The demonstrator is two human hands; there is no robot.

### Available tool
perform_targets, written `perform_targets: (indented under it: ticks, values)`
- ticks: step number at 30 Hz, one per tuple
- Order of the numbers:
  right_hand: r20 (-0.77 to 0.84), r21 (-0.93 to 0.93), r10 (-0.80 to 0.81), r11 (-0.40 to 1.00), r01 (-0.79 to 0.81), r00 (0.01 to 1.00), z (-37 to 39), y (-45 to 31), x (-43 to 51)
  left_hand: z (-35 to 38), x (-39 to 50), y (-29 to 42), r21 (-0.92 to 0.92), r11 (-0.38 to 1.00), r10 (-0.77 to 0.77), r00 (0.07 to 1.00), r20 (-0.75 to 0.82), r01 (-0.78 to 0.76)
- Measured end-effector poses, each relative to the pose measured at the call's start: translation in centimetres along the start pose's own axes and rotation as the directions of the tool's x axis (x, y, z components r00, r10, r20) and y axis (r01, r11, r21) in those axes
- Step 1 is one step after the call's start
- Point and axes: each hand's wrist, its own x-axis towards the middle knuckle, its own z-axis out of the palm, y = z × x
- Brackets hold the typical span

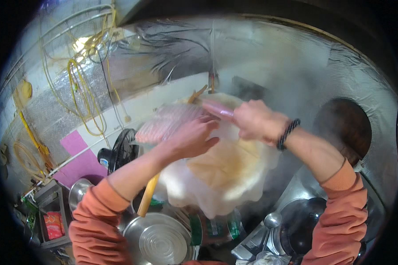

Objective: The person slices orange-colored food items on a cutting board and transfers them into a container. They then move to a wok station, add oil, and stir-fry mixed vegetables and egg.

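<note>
My right hand (257, 119) grips a pinkish, shiny elongated thing (219, 109), blurred, above a wide vessel lined with pale cloth. My left hand (194, 137) is beside a bundle in clear plastic (161, 122) with pinkish contents; its fingers are bent, and whether they hold the plastic is unclear. Below both hands, the pale cloth (215, 195) hangs in folds over the vessel's rim, with a yellowish wet-looking patch (225, 164) in its middle. A wooden handle (148, 195) sticks out under my left forearm.
Steam drifts at the right. A round metal lid (162, 243) lies near me, with a ladle (272, 220) and a dark wok (298, 228) to its right. A black fan (124, 149) stands at the left. Yellow cords (83, 99) hang on the foil-lined wall.
</note>
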Motion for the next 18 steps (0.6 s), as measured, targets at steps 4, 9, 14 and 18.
perform_targets:
  ticks: [4,9,14,18]
  values:
    - [-0.411,-0.1,-0.213,0.977,0.188,0.886,7.1,-7.2,-4.6,-3.4,-7.5,-1.1,-0.044,0.991,-0.131,0.991,-0.042,0.129]
    - [-0.347,-0.143,-0.129,0.986,0.083,0.929,11.3,-8.4,-7.1,-6.2,-11.2,-3.5,0.059,0.956,-0.292,0.953,0.074,0.289]
    - [-0.766,0.206,-0.1,0.898,0.389,0.635,10.5,-7.7,-9.0,-6.0,-11.0,-5.8,0.134,0.983,-0.14,0.984,0.108,0.125]
    - [-0.678,0.397,0.064,0.871,0.291,0.733,8.0,-7.0,-8.7,-3.4,-10.3,-5.7,0.207,0.978,0.008,0.992,0.124,-0.033]
